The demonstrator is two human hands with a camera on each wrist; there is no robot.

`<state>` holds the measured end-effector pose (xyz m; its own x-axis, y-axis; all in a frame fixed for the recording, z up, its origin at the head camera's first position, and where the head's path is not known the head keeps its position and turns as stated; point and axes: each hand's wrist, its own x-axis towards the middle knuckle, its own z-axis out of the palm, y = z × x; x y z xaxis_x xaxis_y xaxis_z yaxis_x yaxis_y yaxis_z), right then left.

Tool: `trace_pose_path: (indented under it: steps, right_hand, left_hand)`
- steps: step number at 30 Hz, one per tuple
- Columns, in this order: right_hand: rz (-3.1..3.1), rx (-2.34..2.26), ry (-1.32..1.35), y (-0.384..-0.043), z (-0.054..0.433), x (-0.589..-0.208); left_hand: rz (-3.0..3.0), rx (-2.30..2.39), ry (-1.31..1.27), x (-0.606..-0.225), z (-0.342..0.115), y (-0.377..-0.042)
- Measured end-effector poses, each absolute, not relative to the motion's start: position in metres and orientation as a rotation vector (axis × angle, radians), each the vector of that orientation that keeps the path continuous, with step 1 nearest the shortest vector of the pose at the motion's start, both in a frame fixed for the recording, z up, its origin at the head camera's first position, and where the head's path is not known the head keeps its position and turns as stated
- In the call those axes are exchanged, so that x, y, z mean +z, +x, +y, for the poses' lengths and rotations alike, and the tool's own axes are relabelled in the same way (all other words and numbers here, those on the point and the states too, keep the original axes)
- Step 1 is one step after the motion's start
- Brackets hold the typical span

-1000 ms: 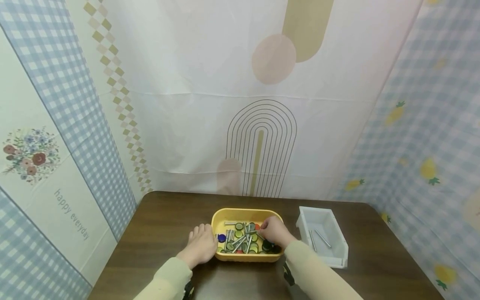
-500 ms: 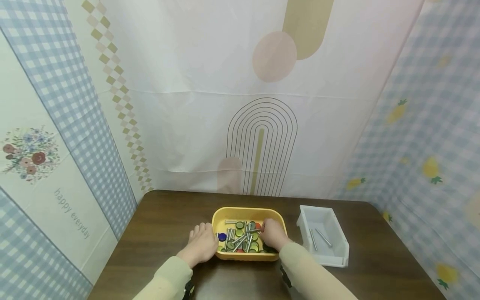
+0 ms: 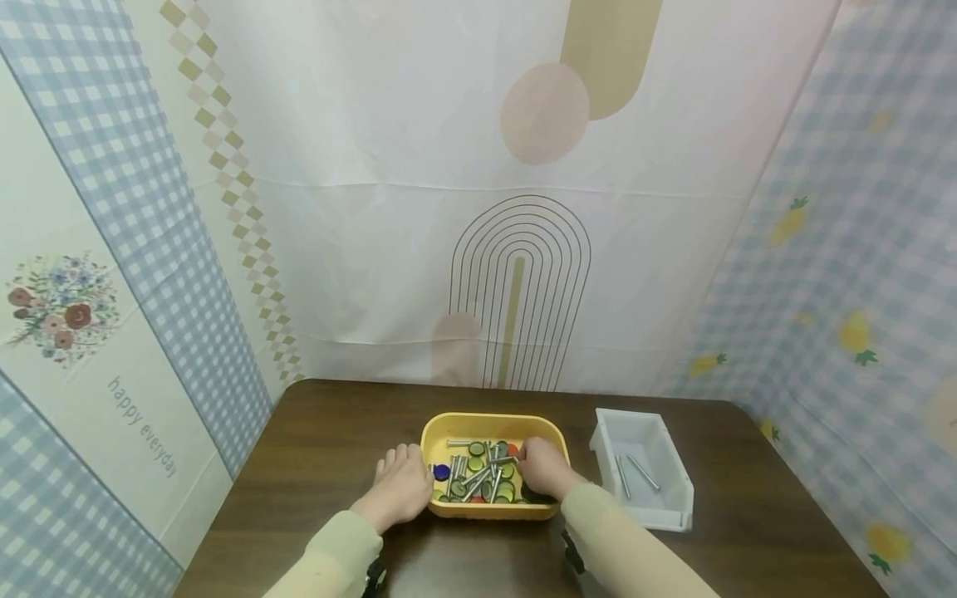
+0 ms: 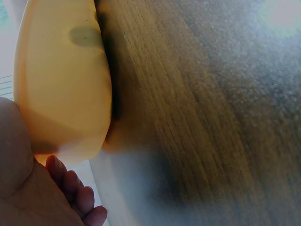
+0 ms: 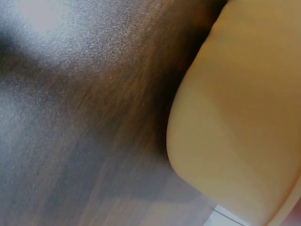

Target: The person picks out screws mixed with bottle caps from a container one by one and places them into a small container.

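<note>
A yellow plastic bin (image 3: 493, 512) on the table holds several silver bolts (image 3: 478, 477), mixed with green bottle caps (image 3: 475, 463), a few red ones and a blue cap (image 3: 441, 473). My left hand (image 3: 404, 486) holds the bin's left end. In the left wrist view its fingertips (image 4: 70, 181) lie outside the bin wall (image 4: 66, 94), with the thumb side at the rim. Inside the bin's right half, my right hand (image 3: 546, 469) pinches the end of a bolt (image 3: 507, 459) lying across the pile. The right wrist view shows only the bin's outer wall (image 5: 235, 117) and the table.
To the right stands a white open-front bin (image 3: 676, 477) with two bolts (image 3: 623, 477) inside. Both bins stand on a dark wooden table (image 3: 336, 415). Behind it hangs a printed cloth (image 3: 374, 249), with checked cloth on both sides.
My right hand has shifted slightly left and lower within the yellow bin, covering the dark caps at the right. The left hand and both bins stay in place.
</note>
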<state>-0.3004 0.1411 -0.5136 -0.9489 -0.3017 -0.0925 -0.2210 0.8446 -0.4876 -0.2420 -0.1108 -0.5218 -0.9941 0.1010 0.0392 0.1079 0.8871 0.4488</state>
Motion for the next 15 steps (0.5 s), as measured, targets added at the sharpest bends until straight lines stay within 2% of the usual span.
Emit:
trace_pose_path:
  steps: [7,15]
  right_hand:
    - [2.901,-0.778,-0.385,-0.301,0.140,-0.507]
    - [2.772,-1.171,-0.228,-0.303,0.139,-0.500]
  left_hand:
    - [-3.022,-0.740,-0.179,-0.521,-0.110,-0.240]
    - [-3.007,-0.718,-0.161,-0.527,-0.110,-0.242]
